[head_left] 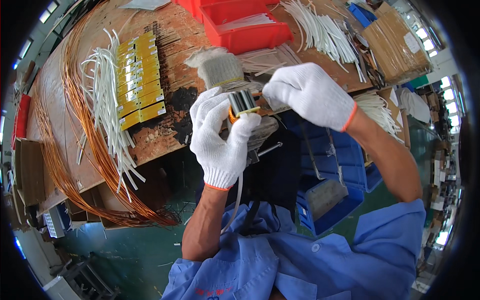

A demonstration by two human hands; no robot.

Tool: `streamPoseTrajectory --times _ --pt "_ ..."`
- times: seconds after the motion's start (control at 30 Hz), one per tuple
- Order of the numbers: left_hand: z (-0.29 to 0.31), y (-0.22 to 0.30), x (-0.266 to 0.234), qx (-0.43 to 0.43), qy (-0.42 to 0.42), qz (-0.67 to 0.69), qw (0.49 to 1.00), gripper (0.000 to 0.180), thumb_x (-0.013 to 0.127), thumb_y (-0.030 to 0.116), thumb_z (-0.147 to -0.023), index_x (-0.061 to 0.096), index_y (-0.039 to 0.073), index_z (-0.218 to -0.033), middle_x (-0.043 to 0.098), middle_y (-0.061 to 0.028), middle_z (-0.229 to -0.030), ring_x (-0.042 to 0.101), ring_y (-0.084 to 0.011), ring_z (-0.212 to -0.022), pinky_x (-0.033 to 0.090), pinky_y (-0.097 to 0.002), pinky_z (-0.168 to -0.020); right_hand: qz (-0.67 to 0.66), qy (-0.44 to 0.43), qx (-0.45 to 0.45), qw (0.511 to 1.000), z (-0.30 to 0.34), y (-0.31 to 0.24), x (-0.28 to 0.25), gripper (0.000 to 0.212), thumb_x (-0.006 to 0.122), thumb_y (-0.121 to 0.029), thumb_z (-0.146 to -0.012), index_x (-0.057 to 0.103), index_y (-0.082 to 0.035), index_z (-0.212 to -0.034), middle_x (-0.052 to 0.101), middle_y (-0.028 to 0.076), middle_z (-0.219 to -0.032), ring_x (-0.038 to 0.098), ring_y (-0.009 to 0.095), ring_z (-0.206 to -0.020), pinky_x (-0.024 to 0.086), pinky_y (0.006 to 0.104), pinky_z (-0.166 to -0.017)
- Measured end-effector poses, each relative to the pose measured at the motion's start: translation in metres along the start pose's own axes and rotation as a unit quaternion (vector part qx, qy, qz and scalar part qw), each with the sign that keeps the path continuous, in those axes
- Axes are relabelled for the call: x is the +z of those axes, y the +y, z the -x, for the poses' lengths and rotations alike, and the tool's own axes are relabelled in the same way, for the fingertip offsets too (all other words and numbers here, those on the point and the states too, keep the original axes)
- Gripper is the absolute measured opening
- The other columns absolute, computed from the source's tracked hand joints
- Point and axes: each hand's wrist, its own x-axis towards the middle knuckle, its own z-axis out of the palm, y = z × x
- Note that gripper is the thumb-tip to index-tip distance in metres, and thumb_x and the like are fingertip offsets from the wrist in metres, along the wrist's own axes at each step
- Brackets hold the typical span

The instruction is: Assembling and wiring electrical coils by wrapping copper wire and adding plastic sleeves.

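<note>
Person in a blue work shirt, both hands in white knit gloves with orange cuffs, working over the near edge of a worn wooden surface (pixel 165 30).

Left hand (pixel 219 135): grip clenched around a small grey metal core (pixel 243 101) wound with copper-coloured wire, held up just past the surface's edge, in front of the chest. Thumb and fingers wrap its lower half; a yellow band shows at its base.

Right hand (pixel 309 95): fingers pinched at the right end of the same core, touching it. What exactly the fingertips grasp is hidden by the glove; possibly a wire end, cannot tell.

A white sleeve tube (pixel 235 200) hangs down from below the left hand toward the shirt.

On the surface: a spare knit glove (pixel 217 66) just behind the hands; a row of yellow strips (pixel 141 80) to the left; beside them a loose bundle of white tubes (pixel 107 95); long loops of copper wire (pixel 75 125) along the far left edge. A red bin (pixel 245 25) sits further back, more white tubes (pixel 325 32) to its right, and a cardboard box (pixel 395 45) at far right. A blue crate (pixel 340 170) stands below the right forearm.
</note>
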Motion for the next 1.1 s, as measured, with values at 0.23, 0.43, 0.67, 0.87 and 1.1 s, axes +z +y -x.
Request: streamPoseTrajectory --times 0.23,0.43,0.67,0.87,1.1 --pt "-0.004 -0.006 0.002 0.084 -0.030 -0.084 0.992 0.052 0.094 0.022 -0.087 0.070 -0.003 -0.126 0.072 -0.0183 -0.131 0.060 -0.0422 -0.136 0.042 -0.0581 -0.123 0.273 0.082 -0.181 0.941 0.080 -0.058 0.035 0.014 0.068 -0.014 -0.094 0.071 -0.003 -0.102 0.064 0.008 -0.079 0.072 0.023 -0.070 0.055 0.0384 -0.056" --pt "-0.007 -0.019 0.004 0.179 -0.020 -0.128 0.975 0.070 0.094 0.038 -0.087 0.060 0.000 -0.135 0.066 -0.0192 -0.135 0.061 -0.0439 -0.134 0.039 -0.0636 -0.123 0.365 0.010 -0.225 0.903 0.062 -0.126 0.051 0.015 0.075 -0.016 -0.082 0.068 -0.003 -0.084 0.058 0.009 -0.067 0.066 0.018 -0.057 0.046 0.0379 -0.042" --pt "0.002 0.009 0.001 -0.130 -0.046 0.051 0.989 0.050 0.088 0.029 -0.094 0.075 -0.003 -0.130 0.073 -0.0206 -0.131 0.065 -0.0395 -0.128 0.050 -0.0485 -0.114 0.240 -0.264 -0.225 0.907 -0.115 -0.081 0.016 0.027 0.074 -0.025 -0.094 0.085 -0.001 -0.092 0.078 0.017 -0.081 0.075 0.031 -0.075 0.060 0.0467 -0.071" --pt "-0.007 -0.003 -0.003 0.027 -0.020 0.017 0.999 0.040 0.095 0.021 -0.084 0.075 -0.001 -0.111 0.076 -0.0179 -0.119 0.066 -0.0429 -0.129 0.044 -0.0588 -0.122 -0.023 -0.227 -0.043 0.973 -0.089 -0.010 -0.002 0.033 0.068 -0.026 -0.106 0.082 0.001 -0.093 0.078 0.014 -0.082 0.070 0.023 -0.074 0.056 0.0404 -0.078" --pt "-0.004 -0.003 -0.001 0.013 -0.005 0.015 1.000 0.043 0.096 0.021 -0.083 0.075 -0.003 -0.112 0.077 -0.0185 -0.126 0.064 -0.0422 -0.136 0.045 -0.0562 -0.122 0.187 0.009 -0.159 0.969 0.041 -0.023 0.014 0.016 0.069 -0.017 -0.102 0.078 -0.005 -0.102 0.068 0.014 -0.085 0.073 0.032 -0.074 0.058 0.0462 -0.066"
